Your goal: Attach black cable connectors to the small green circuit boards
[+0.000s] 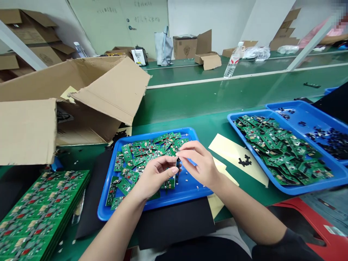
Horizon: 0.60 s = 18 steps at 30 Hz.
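While the left hand (159, 174) held a small board (177, 171) edge-on, its fingers (170, 172) closed around it, the right hand (202, 165) met it from the other side. The right fingers (190, 146) were bent together at the board's upper end; whether they gripped it could not be told. The board was above a blue tray (181, 195), where loose boards (130, 156) lay scattered, with small pale bits (197, 187) near the right side. To the right, a yellow sheet (227, 145) on the green tabletop (208, 127) bore black pieces (245, 160); beyond it stood a second tray (288, 190), heaped with boards. At the left lay stacked panels (40, 214), an open carton (27, 130) behind them.
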Each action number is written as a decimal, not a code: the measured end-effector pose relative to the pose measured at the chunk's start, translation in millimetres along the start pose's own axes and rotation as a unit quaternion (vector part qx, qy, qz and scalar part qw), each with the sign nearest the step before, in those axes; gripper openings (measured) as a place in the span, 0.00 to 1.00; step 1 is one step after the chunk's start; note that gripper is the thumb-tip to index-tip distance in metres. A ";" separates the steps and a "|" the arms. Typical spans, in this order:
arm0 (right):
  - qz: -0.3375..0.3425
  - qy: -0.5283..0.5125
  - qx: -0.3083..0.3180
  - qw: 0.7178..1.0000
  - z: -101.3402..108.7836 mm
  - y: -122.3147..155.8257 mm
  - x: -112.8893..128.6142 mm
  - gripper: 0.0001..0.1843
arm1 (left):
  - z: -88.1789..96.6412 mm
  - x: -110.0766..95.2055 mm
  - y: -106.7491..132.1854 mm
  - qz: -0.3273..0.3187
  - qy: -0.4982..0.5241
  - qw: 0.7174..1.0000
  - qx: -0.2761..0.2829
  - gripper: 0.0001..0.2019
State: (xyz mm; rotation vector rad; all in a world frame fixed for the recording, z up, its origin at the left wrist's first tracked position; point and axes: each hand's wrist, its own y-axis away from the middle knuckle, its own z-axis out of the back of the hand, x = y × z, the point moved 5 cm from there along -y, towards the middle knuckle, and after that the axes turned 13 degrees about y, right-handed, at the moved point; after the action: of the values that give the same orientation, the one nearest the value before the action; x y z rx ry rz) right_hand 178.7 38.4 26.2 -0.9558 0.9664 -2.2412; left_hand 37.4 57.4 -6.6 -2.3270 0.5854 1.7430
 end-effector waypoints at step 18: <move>-0.112 -0.102 0.039 0.988 -2.3 0.7 -9.6 0.07 | 2.8 -25.3 12.3 -0.300 -0.314 0.899 -0.058 0.11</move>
State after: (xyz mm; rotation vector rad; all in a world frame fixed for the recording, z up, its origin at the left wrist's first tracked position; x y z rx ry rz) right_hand 183.1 45.4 20.7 -1.2828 0.7051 -2.2854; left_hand 23.9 52.5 17.7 -1.5704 -0.3208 2.0378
